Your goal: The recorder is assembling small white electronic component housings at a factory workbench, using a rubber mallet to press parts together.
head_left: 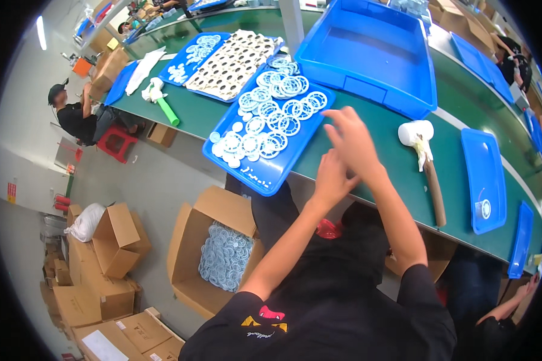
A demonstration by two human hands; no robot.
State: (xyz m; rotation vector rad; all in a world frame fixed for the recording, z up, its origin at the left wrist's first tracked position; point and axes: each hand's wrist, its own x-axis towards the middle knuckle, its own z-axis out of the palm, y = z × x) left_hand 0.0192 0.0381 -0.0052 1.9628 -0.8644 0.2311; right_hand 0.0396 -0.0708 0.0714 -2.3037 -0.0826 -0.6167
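My right hand (354, 143) is raised just right of a blue tray (271, 180), at the edge of the green bench. Its fingers are apart and bent, and no object shows in them. Below it and close against it is my left hand (333, 179), its fingers curled together. My right hand partly covers those fingers, so what they hold, if anything, is hidden. In the tray lie many white and pale blue ring-shaped plastic discs (289, 124), some overlapping. Smaller round white pieces (230, 150) are heaped at its left side, with tiny white bits near its front edge.
A large blue bin (373, 90) stands behind my hands. To the right are a white-headed mallet (430, 174) and a shallow blue tray (485, 156). A holed cream panel (232, 63) and a green-handled tool (167, 111) lie left. A cardboard box (183, 246) of discs stands below.
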